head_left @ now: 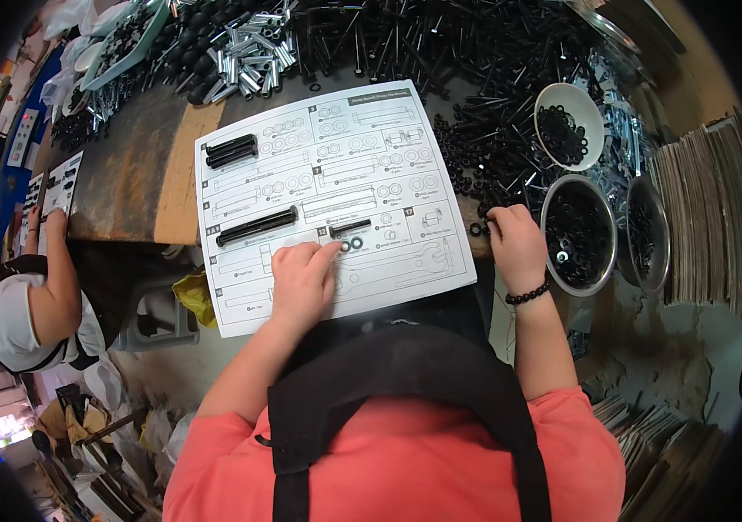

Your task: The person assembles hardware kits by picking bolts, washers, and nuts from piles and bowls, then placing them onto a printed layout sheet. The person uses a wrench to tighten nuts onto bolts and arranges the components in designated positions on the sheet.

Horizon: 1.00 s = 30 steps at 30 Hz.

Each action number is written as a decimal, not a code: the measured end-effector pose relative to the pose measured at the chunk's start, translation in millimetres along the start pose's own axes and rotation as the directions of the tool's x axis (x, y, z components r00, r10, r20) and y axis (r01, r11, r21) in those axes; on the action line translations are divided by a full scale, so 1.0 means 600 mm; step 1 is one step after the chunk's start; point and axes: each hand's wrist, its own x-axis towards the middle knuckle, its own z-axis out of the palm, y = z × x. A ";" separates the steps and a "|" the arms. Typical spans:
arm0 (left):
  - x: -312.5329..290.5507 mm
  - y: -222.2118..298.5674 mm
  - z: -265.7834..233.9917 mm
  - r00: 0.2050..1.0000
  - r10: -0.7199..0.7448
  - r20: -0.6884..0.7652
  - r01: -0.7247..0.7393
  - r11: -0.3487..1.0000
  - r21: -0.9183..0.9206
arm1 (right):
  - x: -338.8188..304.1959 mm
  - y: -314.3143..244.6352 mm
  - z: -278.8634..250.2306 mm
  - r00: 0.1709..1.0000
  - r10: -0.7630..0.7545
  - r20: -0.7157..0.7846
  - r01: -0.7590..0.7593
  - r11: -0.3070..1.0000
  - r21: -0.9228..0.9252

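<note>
In the head view, a printed sheet (pixel 284 200) lies on the dark worktable (pixel 131 187), at its near edge. The left hand (pixel 301 274) rests on the sheet's near part, fingers loosely curled, index fingertip at two small dark rings (pixel 357 244). A short black bolt (pixel 351 228) lies just beyond them; long black bolts (pixel 258 226) lie to their left, and thick black bolts (pixel 231 151) farther off. The right hand (pixel 517 248), right of the sheet, has its fingers drawn together beside a loose black ring (pixel 475 230); whether either hand pinches anything is too small to tell. Farther right stand a white bowl (pixel 595 109) and a metal bowl (pixel 612 235) of black parts.
</note>
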 end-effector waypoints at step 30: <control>0.018 0.010 0.004 0.996 0.093 0.010 -0.094 0.995 0.045 | 0.072 -0.135 0.089 0.908 -0.221 0.355 0.082 0.927 0.367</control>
